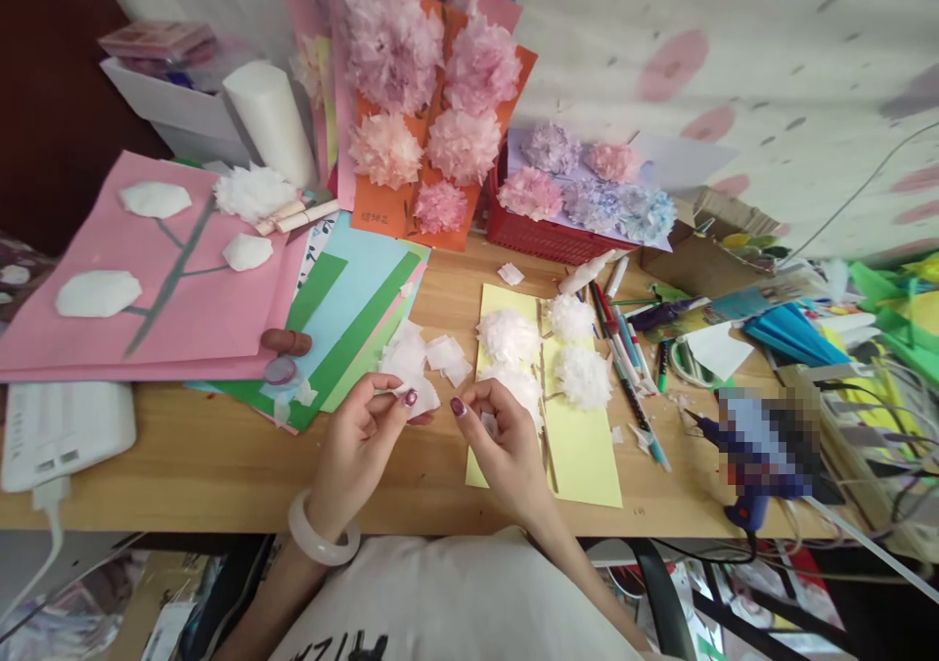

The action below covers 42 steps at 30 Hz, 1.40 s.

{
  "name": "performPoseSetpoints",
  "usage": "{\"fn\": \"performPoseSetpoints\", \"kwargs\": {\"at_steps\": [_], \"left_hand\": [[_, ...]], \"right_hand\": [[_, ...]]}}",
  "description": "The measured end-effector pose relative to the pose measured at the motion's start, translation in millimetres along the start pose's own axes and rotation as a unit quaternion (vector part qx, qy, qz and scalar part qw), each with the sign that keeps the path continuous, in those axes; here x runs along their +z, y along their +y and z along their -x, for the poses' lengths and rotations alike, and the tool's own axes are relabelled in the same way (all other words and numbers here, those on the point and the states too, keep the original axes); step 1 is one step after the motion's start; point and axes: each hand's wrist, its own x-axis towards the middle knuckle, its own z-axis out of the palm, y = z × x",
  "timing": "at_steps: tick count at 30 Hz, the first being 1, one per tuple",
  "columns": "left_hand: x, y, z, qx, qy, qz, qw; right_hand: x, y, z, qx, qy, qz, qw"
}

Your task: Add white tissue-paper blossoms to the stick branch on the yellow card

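Note:
My left hand (363, 436) pinches a thin white piece of tissue paper (422, 397) between thumb and fingers. Just right of it, my right hand (506, 441) is curled with thumb and index finger close together; whatever they hold, if anything, I cannot make out. Loose white tissue squares (449, 358) lie on the table beyond my hands. Partly under my right hand is a yellow card (587, 456) with fluffy white paper flowers (583, 377) and a brown stem drawn on it.
A pink sheet (242, 319) with white paper shapes lies left, near a white power strip (69, 436). Orange card (381, 216) with pink flowers stands behind, beside a red basket (558, 241). Pens (623, 348) and a glue gun (748, 505) are at right.

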Motion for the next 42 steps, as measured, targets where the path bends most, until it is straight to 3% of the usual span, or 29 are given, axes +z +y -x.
{"fn": "performPoseSetpoints", "kwargs": {"at_steps": [6,12,17,21,23,26,27,29,32,36,42], "left_hand": [[18.1,2.4,6.1,0.077,-0.029,-0.096,0.992],[36.6,5.8,9.9,0.051,-0.068,-0.106,0.991],[56.0,1.7,12.4,0.105,-0.014,-0.129,0.986],[63.3,-3.9,13.5,0.152,-0.026,-0.168,0.974],[64.1,-3.8,12.5,0.245,-0.023,-0.23,0.942],[65.9,-0.9,9.7,0.391,-0.073,-0.335,0.854],[67.2,-0.2,8.8,0.413,-0.1,-0.352,0.834],[70.7,-0.3,7.5,0.427,-0.13,-0.352,0.822],[74.9,-2.6,7.5,0.405,-0.105,-0.325,0.848],[74.6,-2.9,9.6,0.31,-0.072,-0.284,0.905],[69.8,-4.1,10.5,0.235,-0.064,-0.252,0.937]], "right_hand": [[-14.4,11.1,14.7,-0.008,-0.024,-0.072,0.997],[-37.2,20.0,23.1,0.019,-0.056,-0.088,0.994],[-47.1,30.2,27.0,0.083,-0.049,-0.194,0.976],[-51.8,39.5,29.7,0.09,-0.024,-0.236,0.967],[-54.1,42.1,30.3,0.089,-0.011,-0.244,0.966],[-56.0,42.9,29.3,0.094,-0.004,-0.257,0.962],[-56.1,42.6,28.6,0.097,-0.005,-0.266,0.959],[-55.9,41.5,27.0,0.102,-0.009,-0.295,0.95],[-55.5,39.8,25.1,0.091,-0.017,-0.323,0.942],[-55.2,39.2,23.9,0.077,-0.028,-0.322,0.943],[-53.5,39.9,24.9,0.071,-0.03,-0.289,0.954]]}}
